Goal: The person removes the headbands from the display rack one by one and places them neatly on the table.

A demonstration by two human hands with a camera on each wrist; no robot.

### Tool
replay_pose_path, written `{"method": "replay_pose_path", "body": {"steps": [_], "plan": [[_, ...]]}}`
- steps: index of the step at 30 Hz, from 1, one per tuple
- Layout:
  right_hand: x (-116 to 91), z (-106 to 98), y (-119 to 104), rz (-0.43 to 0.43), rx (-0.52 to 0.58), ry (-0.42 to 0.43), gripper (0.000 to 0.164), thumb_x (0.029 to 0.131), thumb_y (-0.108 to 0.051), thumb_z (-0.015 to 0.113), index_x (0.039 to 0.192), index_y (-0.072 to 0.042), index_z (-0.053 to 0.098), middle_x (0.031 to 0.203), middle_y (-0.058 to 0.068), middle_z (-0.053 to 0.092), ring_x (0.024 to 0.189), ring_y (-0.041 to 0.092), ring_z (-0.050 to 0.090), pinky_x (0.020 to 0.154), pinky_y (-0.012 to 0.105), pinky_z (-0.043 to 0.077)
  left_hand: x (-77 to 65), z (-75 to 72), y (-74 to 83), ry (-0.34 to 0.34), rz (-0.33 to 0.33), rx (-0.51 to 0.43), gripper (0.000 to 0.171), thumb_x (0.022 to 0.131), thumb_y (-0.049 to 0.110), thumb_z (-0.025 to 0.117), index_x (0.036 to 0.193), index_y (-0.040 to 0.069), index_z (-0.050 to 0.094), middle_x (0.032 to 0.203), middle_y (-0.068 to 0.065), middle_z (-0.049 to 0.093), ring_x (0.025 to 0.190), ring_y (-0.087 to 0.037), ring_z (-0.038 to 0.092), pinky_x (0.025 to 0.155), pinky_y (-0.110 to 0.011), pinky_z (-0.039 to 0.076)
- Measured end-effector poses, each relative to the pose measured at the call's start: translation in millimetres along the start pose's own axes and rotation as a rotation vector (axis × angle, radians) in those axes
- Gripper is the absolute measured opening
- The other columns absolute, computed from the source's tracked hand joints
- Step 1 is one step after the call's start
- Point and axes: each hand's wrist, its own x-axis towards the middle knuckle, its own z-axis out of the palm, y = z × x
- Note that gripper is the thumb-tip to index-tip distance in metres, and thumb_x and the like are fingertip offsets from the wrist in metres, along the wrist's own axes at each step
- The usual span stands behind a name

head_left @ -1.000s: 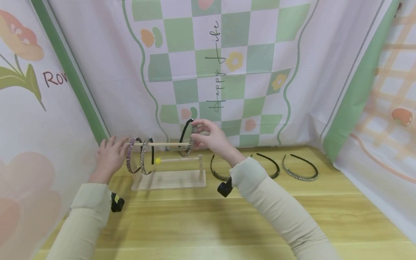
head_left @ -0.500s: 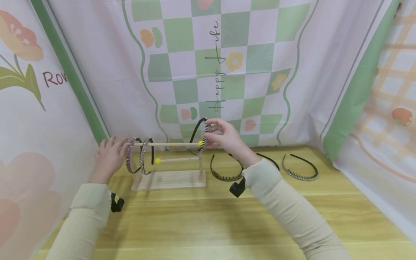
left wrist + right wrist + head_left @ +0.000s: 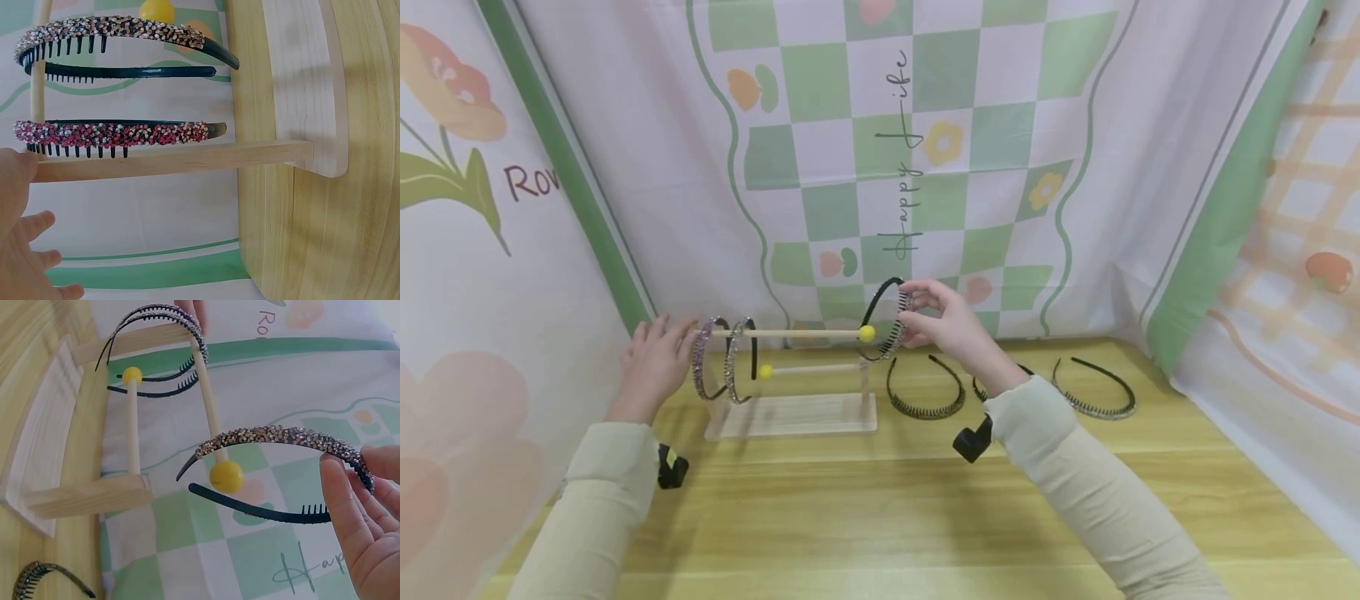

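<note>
My right hand (image 3: 953,323) pinches a black toothed headband (image 3: 281,436) studded with glittering stones. That headband is at the tip of the upper rod, by its yellow ball end (image 3: 867,333); in the right wrist view the ball shows close to its open ends. At the left end of the wooden rack (image 3: 793,415), my left hand (image 3: 655,363) rests its fingers on the top of the upright, holding nothing. Two headbands hang on the upper rod beside it: a pink-stoned one (image 3: 119,133) near the upright and a silver-stoned one (image 3: 112,28) further in.
Several headbands lie on the wooden table (image 3: 865,508) right of the rack, including a dark one (image 3: 925,412) and a silver one (image 3: 1105,411), with another partly behind the right sleeve. A lower rod with a yellow ball (image 3: 766,372) points left. Printed curtains (image 3: 1000,50) enclose the table.
My right hand has carried its headband rightward along the upper rod to its ball end, uncovering the ball. My left hand has stayed on the upright.
</note>
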Motion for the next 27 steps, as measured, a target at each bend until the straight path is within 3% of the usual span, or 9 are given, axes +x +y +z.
{"method": "replay_pose_path", "body": {"steps": [5, 12, 19, 27], "plan": [[-5.6, -7.2, 3.3, 0.013, -0.001, 0.003, 0.043, 0.089, -0.005, 0.060, 0.129, -0.007, 0.046, 0.105, 0.017, 0.053, 0.073, 0.026, 0.061, 0.072, 0.043, 0.054, -0.1, -0.2, 0.2, -0.001, 0.000, 0.001, 0.051, 0.101, 0.040, 0.023, 0.139, 0.010, 0.035, 0.146, -0.029, 0.010, 0.128, -0.056, 0.003, 0.093, -0.074, 0.006], [-13.1, -15.9, 11.5, 0.020, -0.015, 0.016, 0.044, 0.088, -0.005, 0.060, 0.129, -0.003, 0.044, 0.102, 0.017, 0.053, 0.071, 0.022, 0.061, 0.072, 0.038, 0.055, 0.0, 0.1, 0.0, -0.001, 0.000, -0.001, 0.051, 0.101, 0.041, 0.022, 0.140, 0.010, 0.035, 0.147, -0.029, 0.010, 0.128, -0.056, 0.003, 0.093, -0.075, 0.006], [-22.5, -23.2, 24.0, 0.041, -0.012, 0.025, 0.046, 0.087, -0.004, 0.061, 0.129, -0.002, 0.043, 0.102, 0.018, 0.053, 0.071, 0.024, 0.062, 0.073, 0.043, 0.054, 0.6, 1.1, -0.7, -0.005, -0.002, -0.001, 0.053, 0.100, 0.043, 0.021, 0.140, 0.011, 0.034, 0.147, -0.028, 0.010, 0.128, -0.055, 0.002, 0.093, -0.075, 0.006], [-34.9, -33.2, 37.0, 0.054, -0.021, 0.060, 0.047, 0.088, -0.005, 0.061, 0.131, -0.003, 0.042, 0.103, 0.018, 0.052, 0.073, 0.023, 0.063, 0.071, 0.039, 0.055, 0.0, -0.3, 0.7, -0.004, -0.005, -0.004, 0.053, 0.100, 0.042, 0.021, 0.140, 0.011, 0.034, 0.147, -0.028, 0.010, 0.128, -0.055, 0.002, 0.093, -0.074, 0.007]]}}
